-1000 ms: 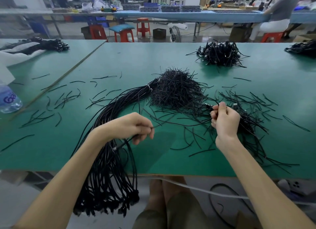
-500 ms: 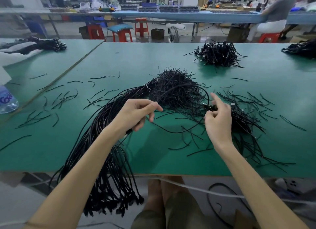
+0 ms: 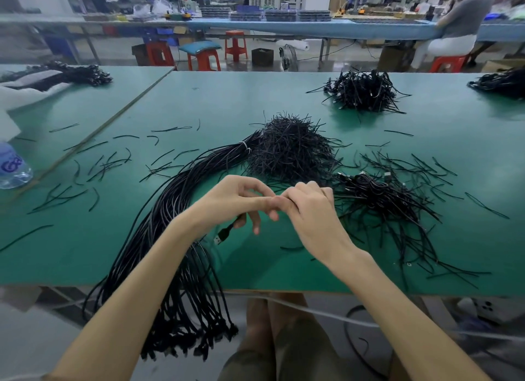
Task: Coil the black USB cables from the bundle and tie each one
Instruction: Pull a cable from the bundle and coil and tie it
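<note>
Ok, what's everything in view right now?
green worktable: one, green, spans view.
bundle of long black USB cables: one, black, centre-left, over front edge.
heap of short black wire ties: one, black, centre.
piles of black cables: four, black, near right, far centre, far right, far left.
loose black ties: many, black, scattered around.
clear plastic water bottle: one, clear, left edge.
red plastic stools: several, red, behind table.
left hand: grip on one black USB cable.
right hand: meeting left fingers; grip hidden.

bundle [image 3: 181, 198] left of tie heap [image 3: 289, 150], coils [image 3: 377, 193] right
</note>
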A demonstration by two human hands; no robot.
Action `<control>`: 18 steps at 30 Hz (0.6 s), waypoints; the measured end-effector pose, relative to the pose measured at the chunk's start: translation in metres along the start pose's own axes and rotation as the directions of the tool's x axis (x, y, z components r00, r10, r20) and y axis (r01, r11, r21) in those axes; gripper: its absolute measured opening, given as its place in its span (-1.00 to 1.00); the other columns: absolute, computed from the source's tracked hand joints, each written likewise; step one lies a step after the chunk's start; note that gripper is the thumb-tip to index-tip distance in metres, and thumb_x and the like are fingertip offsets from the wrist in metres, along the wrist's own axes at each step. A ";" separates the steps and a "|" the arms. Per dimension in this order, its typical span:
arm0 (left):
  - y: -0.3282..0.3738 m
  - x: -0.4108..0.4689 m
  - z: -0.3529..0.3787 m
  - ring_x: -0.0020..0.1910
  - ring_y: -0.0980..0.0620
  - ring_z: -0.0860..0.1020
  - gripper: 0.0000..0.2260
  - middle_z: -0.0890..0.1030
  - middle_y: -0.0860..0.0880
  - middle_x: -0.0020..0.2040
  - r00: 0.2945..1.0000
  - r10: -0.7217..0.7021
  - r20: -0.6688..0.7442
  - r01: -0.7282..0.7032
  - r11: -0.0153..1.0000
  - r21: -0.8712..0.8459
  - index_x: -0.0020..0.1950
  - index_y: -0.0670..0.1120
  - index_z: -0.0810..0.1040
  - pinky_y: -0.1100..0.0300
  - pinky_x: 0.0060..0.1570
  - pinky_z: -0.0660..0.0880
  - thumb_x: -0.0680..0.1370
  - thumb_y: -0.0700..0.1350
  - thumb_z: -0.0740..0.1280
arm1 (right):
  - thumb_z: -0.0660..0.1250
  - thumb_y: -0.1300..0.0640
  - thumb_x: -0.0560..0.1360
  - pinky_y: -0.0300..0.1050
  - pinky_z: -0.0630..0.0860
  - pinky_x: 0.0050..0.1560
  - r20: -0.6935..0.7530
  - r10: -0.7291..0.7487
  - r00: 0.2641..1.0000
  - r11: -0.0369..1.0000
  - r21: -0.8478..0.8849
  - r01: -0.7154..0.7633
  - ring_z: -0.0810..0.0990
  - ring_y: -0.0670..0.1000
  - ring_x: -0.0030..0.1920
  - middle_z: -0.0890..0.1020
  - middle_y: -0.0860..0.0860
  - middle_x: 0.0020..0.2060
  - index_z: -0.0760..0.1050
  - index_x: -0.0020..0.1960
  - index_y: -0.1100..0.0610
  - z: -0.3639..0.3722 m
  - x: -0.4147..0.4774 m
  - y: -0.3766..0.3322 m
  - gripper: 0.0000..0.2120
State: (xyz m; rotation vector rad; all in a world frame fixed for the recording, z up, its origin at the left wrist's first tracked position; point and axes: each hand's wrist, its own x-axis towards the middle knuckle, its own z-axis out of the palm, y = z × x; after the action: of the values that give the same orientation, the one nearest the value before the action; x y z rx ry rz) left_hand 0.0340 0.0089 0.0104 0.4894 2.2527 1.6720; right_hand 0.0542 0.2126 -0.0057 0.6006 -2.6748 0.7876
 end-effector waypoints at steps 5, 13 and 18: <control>-0.018 -0.013 -0.022 -0.08 -0.03 0.66 -0.61 0.61 -0.26 0.31 0.979 0.143 0.143 -0.083 0.929 -0.362 0.39 -0.19 0.53 0.30 -0.38 0.43 0.68 0.05 0.27 | 0.23 -0.01 0.67 -0.03 0.22 0.05 -0.103 0.078 0.992 0.976 0.211 -0.055 0.42 -0.06 -0.12 0.55 -0.15 -0.28 0.57 -0.22 0.07 0.001 -0.003 0.004 -0.65; -0.026 -0.016 -0.007 -0.09 0.20 0.56 -0.29 0.61 0.01 0.18 0.979 0.201 -0.032 -0.145 0.579 -0.802 0.50 -0.20 0.46 0.36 -0.23 0.47 0.48 0.20 0.46 | 0.19 -0.06 0.67 0.07 0.38 0.12 -0.187 0.068 0.980 0.960 0.279 -0.013 0.49 -0.01 -0.19 0.53 -0.15 -0.37 0.51 -0.30 0.12 0.004 -0.009 -0.004 -0.55; -0.014 -0.002 0.000 -0.03 0.07 0.56 -0.72 0.63 0.03 0.03 0.979 0.103 -0.175 -0.199 0.656 -0.728 0.00 0.00 0.69 0.21 0.03 0.55 0.58 0.17 0.33 | 0.21 -0.03 0.67 0.09 0.39 0.10 -0.145 -0.019 0.989 0.980 0.194 0.047 0.45 0.01 -0.23 0.51 -0.12 -0.38 0.49 -0.31 0.13 0.009 -0.014 -0.009 -0.57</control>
State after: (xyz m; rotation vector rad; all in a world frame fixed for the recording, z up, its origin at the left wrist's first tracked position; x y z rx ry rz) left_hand 0.0343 0.0043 -0.0034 0.3701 1.3816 2.5535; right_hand 0.0695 0.2047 -0.0142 0.6089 -2.4692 1.0538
